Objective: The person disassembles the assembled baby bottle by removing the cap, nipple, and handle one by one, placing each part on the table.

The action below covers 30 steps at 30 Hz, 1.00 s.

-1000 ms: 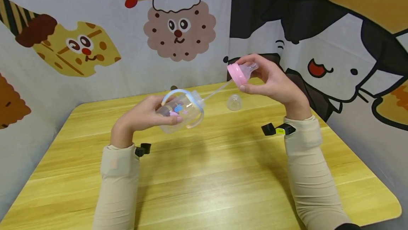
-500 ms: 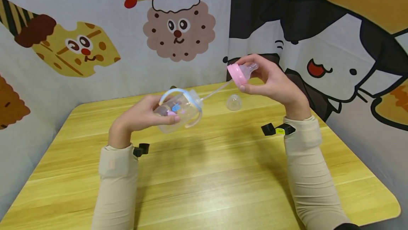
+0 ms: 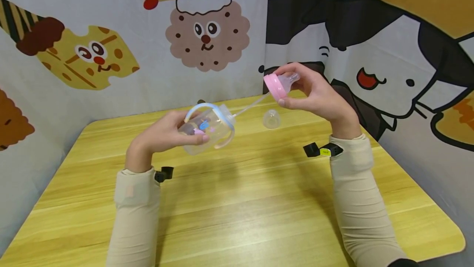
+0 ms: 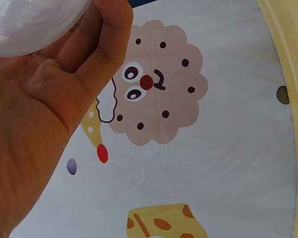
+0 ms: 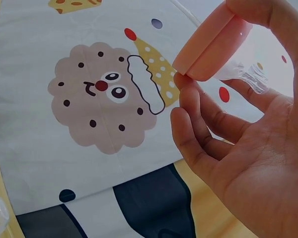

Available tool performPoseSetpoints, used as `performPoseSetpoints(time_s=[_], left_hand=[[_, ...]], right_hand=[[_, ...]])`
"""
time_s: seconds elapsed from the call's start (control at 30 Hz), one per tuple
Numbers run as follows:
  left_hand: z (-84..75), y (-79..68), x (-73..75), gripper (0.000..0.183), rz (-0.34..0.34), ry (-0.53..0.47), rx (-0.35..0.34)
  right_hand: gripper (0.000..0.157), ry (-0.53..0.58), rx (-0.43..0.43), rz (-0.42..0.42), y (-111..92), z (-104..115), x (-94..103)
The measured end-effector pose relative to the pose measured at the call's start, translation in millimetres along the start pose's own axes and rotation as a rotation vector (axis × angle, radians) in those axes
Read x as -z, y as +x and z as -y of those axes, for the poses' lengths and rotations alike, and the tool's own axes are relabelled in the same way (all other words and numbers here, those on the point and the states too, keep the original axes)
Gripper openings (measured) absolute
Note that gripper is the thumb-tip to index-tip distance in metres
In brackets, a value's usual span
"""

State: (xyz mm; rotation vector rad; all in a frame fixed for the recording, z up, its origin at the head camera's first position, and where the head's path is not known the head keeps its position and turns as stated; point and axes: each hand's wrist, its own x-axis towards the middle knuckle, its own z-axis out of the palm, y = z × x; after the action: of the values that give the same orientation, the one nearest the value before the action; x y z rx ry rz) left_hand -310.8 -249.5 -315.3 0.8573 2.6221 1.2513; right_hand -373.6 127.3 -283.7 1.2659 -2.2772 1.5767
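Note:
My left hand (image 3: pixel 168 132) grips a clear baby bottle (image 3: pixel 218 129) tilted above the table, its mouth toward the upper right. The bottle has pale blue handles and blue and pink prints. In the left wrist view the bottle's base (image 4: pixel 35 25) lies against the palm and curled fingers. With fingers and thumb, my right hand (image 3: pixel 314 90) pinches a pink collar (image 3: pixel 275 87) that carries a clear nipple (image 3: pixel 290 80). A thin straw (image 3: pixel 253 104) runs from the collar down to the bottle's mouth. In the right wrist view the pink collar (image 5: pixel 213 42) sits between thumb and fingertips.
A clear dome cap (image 3: pixel 272 119) stands on the wooden table (image 3: pixel 237 201) between the hands, toward the back. Behind the table hangs a curtain (image 3: pixel 148 73) with cartoon prints. Small black cameras (image 3: pixel 312 150) are strapped at both wrists.
My left hand and the bottle shifted very slightly left over the first half second, then held still. The right hand with the pink collar stays in place.

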Motion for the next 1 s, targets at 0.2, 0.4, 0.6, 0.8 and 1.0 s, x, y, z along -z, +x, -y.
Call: performPoseSetpoints(time_s=[0.2, 0.4, 0.6, 0.8, 1.0], left_hand=[[1.0, -0.5, 1.4, 0.034, -0.006, -0.010, 0.015], [1.8, -0.5, 2.1, 0.034, -0.015, 0.006, 0.009], [2.4, 0.1, 2.0, 0.035, -0.005, 0.008, -0.007], [1.1, 0.9, 2.5, 0.035, -0.004, 0.015, -0.005], [1.9, 1.4, 1.5, 0.034, -0.002, 0.005, 0.003]], right_hand=[[0.055, 0.000, -0.007, -0.005, 0.1, -0.3, 1.2], [0.055, -0.002, -0.020, -0.011, -0.5, -2.0, 2.2], [0.054, 0.001, -0.016, -0.016, -0.6, -1.4, 3.7], [0.054, 0.015, -0.021, -0.020, -1.1, 1.5, 4.1], [0.054, 0.020, -0.026, -0.019, -1.0, 1.5, 4.4]])
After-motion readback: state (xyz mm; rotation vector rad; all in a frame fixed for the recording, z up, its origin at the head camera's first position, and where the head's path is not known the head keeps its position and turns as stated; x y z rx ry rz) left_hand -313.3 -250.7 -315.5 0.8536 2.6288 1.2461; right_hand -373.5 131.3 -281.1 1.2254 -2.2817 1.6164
